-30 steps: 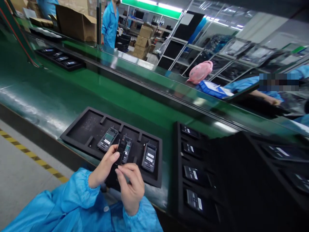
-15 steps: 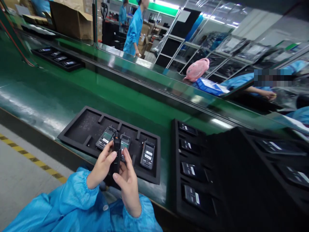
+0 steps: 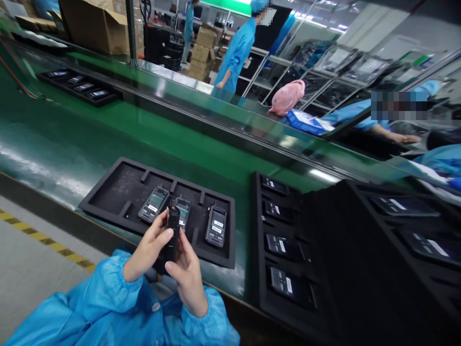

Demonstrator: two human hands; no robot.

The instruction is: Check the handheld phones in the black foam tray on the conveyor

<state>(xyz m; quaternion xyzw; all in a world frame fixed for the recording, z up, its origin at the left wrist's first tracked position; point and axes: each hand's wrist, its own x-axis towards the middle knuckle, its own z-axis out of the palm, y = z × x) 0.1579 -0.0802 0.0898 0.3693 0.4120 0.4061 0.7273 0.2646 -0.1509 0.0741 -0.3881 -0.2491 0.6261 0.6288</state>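
A black handheld device (image 3: 173,235) is turned edge-on between my two hands, above the near side of a black foam tray (image 3: 230,230). My left hand (image 3: 151,245) grips its left side, thumb along the casing. Fingers of my right hand (image 3: 187,274) close round the right side and lower end. Behind it in the tray lie a device with a green-tinted screen (image 3: 154,203) and a second such device (image 3: 183,210), partly hidden. A further device with white labels (image 3: 216,225) lies in the right compartment.
Right of the tray stands another foam tray (image 3: 256,240) with several devices, beside stacked black foam (image 3: 345,250). A far tray (image 3: 104,100) sits at the back left. Beyond the ledge are a pink object (image 3: 288,97), a blue tray (image 3: 306,123), a cardboard box (image 3: 97,29) and people in blue.
The view has shifted slightly. My right hand's fingers have closed in round the device, which has tilted a little. A person in blue beyond the ledge has moved right.
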